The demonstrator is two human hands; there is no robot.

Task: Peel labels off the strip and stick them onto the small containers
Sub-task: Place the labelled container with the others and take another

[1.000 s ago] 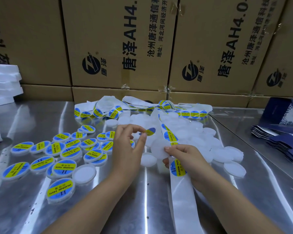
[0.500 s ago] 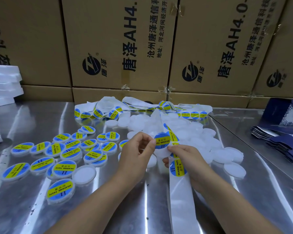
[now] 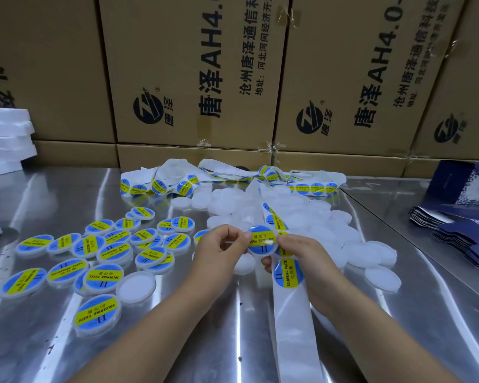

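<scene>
Left hand (image 3: pixel 219 254) and right hand (image 3: pixel 302 257), fingers around a "SOLDERING PASTE"-labelled container (image 3: pixel 262 240).

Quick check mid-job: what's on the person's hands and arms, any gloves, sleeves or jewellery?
The left hand and right hand are both bare: no gloves, rings or watch visible. The left forearm and right forearm are uncovered, with no sleeve in view.

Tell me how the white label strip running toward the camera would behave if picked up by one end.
Probably floppy: the label strip looks paper-thin, and the heaped strips by the boxes lie in loose curls and folds. Likely very light and apt to slide on the shiny metal table, since its emptied part looks glossy.
</scene>
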